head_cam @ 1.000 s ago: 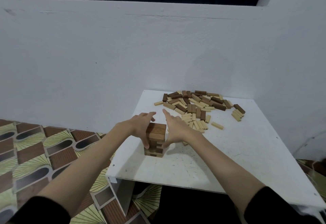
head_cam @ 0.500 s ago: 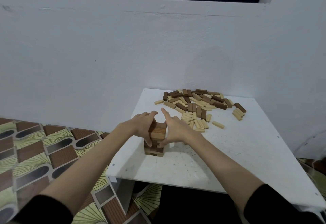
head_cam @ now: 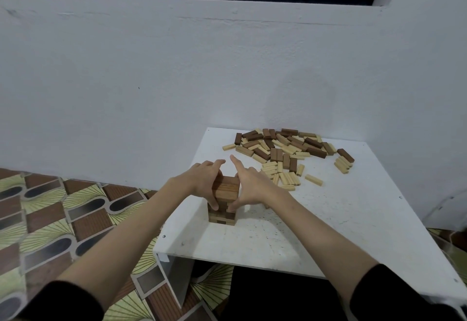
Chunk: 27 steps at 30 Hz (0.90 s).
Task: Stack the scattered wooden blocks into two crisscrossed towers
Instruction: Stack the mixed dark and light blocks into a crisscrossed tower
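Note:
A short tower of crisscrossed brown and pale wooden blocks (head_cam: 225, 194) stands near the front left of the white table (head_cam: 316, 232). My left hand (head_cam: 206, 180) presses flat against the tower's left side, thumb down its front. My right hand (head_cam: 249, 187) presses against its right side, fingers stretched forward and thumb on the lower layers. Both hands squeeze the tower between them. A loose pile of scattered blocks (head_cam: 288, 154), dark and light, lies at the back of the table.
A white wall (head_cam: 177, 80) rises right behind the table. The patterned floor (head_cam: 50, 219) shows to the left, below the table's left edge. One lone pale block (head_cam: 313, 179) lies right of the pile's front.
Both hands have slid slightly higher on the tower's sides and stay pressed against it. The pile has not moved.

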Each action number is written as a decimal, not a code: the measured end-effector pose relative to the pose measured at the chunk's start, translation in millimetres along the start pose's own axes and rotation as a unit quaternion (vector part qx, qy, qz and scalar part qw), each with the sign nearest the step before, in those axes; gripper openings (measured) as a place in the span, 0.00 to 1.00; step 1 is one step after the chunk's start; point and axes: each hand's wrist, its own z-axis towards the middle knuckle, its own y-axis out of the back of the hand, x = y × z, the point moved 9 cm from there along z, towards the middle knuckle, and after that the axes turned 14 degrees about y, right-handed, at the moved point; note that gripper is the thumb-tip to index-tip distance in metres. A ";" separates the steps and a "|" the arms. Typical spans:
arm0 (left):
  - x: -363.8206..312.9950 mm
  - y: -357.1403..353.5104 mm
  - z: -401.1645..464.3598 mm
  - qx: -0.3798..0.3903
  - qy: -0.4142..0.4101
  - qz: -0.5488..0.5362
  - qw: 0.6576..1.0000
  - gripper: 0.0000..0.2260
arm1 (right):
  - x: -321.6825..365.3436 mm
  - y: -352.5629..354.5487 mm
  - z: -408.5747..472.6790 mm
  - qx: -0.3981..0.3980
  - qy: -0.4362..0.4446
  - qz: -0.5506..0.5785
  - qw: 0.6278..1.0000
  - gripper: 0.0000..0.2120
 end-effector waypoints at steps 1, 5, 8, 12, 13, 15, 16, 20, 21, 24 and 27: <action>-0.7 0.0 -0.1 -0.001 0.000 -0.001 1.000 0.55 | 0.0 -0.2 0.4 -0.001 0.001 -0.001 1.000 0.62; -1.4 -2.4 0.8 -0.005 0.000 -0.009 1.000 0.55 | -1.3 -2.5 0.6 0.000 0.001 -0.002 1.000 0.62; -2.0 -4.9 1.9 -0.009 -0.002 -0.006 1.000 0.56 | -1.5 -4.7 1.3 0.001 0.001 -0.014 1.000 0.63; -2.8 -7.0 4.4 -0.012 -0.003 0.001 1.000 0.57 | -2.0 -6.1 2.4 -0.002 0.003 -0.031 1.000 0.62; -3.5 -7.8 4.8 -0.011 -0.003 0.005 1.000 0.57 | -2.0 -6.4 2.5 -0.002 0.003 -0.034 0.999 0.62; -4.4 -9.3 5.6 -0.009 -0.002 0.013 1.000 0.57 | -2.2 -6.7 2.8 0.001 0.004 -0.034 0.999 0.62; -4.8 -9.8 6.1 -0.007 -0.002 0.016 1.000 0.57 | -2.2 -6.8 2.9 0.003 0.004 -0.033 0.999 0.62; -5.7 -9.9 7.5 -0.009 -0.002 0.026 1.000 0.57 | -2.2 -5.8 3.0 0.005 0.006 -0.032 0.999 0.61; -6.0 -9.8 7.4 -0.010 -0.002 0.027 1.000 0.56 | -1.9 -5.7 2.9 0.005 0.006 -0.032 0.999 0.61; -6.1 -9.6 7.2 -0.013 -0.002 0.025 1.000 0.56 | -2.3 -6.5 3.4 0.006 0.004 -0.028 1.000 0.61; -6.8 -9.0 7.8 -0.015 -0.002 0.024 1.000 0.55 | -3.1 -7.3 3.7 0.005 0.003 -0.022 1.000 0.61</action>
